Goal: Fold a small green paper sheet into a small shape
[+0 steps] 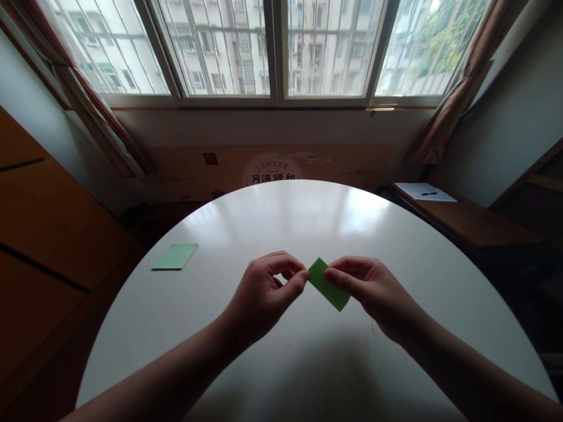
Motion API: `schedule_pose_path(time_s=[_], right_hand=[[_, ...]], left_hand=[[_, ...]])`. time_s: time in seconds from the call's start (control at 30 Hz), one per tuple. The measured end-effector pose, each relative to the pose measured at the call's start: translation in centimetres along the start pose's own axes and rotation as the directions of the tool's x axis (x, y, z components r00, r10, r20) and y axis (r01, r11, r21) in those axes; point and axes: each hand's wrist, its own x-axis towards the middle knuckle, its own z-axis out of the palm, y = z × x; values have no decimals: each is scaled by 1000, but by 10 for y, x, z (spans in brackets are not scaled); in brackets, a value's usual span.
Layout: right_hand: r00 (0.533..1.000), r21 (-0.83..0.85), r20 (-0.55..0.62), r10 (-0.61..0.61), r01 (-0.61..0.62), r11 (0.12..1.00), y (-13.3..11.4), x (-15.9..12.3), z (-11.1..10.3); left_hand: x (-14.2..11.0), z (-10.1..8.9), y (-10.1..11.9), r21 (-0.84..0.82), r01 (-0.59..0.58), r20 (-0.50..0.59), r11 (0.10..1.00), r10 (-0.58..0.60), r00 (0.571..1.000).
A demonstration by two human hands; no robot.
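A small piece of green paper [331, 288] is held up over the white table between my two hands. My left hand [271, 288] pinches its left corner between thumb and forefinger. With thumb and fingers, my right hand [372, 287] grips the paper along its upper right side, covering part of it. The paper looks folded, with straight edges and a corner pointing down, but its layers are hard to make out. To the left on the table lies a stack of light green square paper [176, 257], apart from both hands.
The round white table [211, 369] fills the foreground. Beyond it stands a printed panel [176, 170] below the window. At the right, a white sheet with a pen [424, 192] rests on a brown wooden surface [484, 225]. An orange-brown cabinet [53, 217] is at the left.
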Motion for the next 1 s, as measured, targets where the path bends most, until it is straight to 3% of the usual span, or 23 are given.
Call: schedule_pose_path(time_s=[1.0], right_hand=[[999,-49,-5,43,-43,998,4,6,-8]], left_hand=[[6,-6,-4,-120,100,-76,988,-110,991]])
